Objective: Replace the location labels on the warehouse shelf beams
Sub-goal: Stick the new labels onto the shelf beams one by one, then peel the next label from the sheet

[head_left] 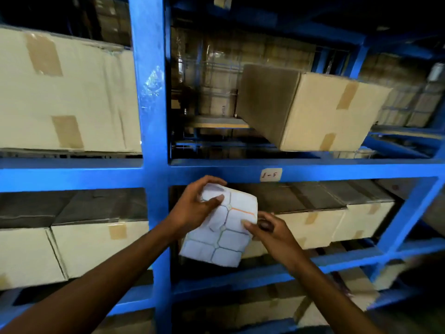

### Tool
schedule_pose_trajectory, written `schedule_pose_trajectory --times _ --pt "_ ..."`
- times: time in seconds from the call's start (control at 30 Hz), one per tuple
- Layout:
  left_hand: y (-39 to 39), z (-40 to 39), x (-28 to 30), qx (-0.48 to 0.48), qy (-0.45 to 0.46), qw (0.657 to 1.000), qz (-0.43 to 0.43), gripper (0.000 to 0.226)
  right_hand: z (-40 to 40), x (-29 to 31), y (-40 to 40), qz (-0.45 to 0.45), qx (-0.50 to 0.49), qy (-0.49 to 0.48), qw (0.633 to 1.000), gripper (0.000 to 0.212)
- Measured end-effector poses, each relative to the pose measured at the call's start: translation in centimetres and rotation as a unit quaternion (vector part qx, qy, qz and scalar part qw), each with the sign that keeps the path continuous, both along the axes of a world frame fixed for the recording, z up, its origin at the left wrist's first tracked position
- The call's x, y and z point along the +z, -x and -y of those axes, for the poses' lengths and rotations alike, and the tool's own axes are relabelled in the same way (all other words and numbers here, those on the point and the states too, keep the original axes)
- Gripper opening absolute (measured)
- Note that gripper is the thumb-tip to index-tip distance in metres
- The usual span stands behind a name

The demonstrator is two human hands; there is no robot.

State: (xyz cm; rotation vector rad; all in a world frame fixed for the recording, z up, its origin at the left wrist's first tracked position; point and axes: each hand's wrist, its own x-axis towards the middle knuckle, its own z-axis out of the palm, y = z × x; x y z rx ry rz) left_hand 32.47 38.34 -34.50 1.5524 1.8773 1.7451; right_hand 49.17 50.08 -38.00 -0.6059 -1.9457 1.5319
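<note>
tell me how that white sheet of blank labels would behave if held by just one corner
The white sheet of blank labels would probably flop: it already curves between the left hand and the right hand. It looks thin and light, so likely easy to crease. Its peel-off cells suggest a slick backing, possibly slippery.

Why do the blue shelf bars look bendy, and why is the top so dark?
Head view: the wide-angle lens bows the blue metal shelf beam; light falls on the white label sheet and pale cardboard boxes, leaving the top dark; bottom-right corner blurs.
</note>
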Motion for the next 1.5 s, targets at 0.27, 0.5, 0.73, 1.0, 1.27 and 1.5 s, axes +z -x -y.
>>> schedule_pose_trajectory --times 0.27,0.5,0.73,1.0,1.27,1.5 --pt "2.0 6.3 -2.7 -0.096 0.069 0.965 0.235 0.069 11.6 -3.2 -0.3 -0.112 -0.13 0.098 0.98 0.027" --pt "-5.1 10.4 -6.5 -0.227 0.191 0.921 0.251 0.04 20.0 -5.9 -10.0 -0.079 -0.32 0.112 0.937 0.031" --pt "-22.7 15.4 -12.0 -0.448 0.28 0.832 0.169 0.055 35.0 -10.0 -25.6 0.003 -0.606 0.122 0.786 0.038" --pt "-39.1 24.7 -16.0 -0.604 0.351 0.713 0.058 0.041 51.8 -13.9 -36.6 0.094 -0.784 0.142 0.598 0.033" --pt "-49.3 33.6 -19.8 -0.685 0.376 0.615 -0.105 0.039 62.3 -16.5 -43.3 0.228 -0.826 0.172 0.487 0.022" --pt "-51.9 37.1 -25.3 -0.683 0.203 0.478 -0.514 0.041 66.7 -20.1 -45.0 0.491 -0.641 0.272 0.524 0.042"
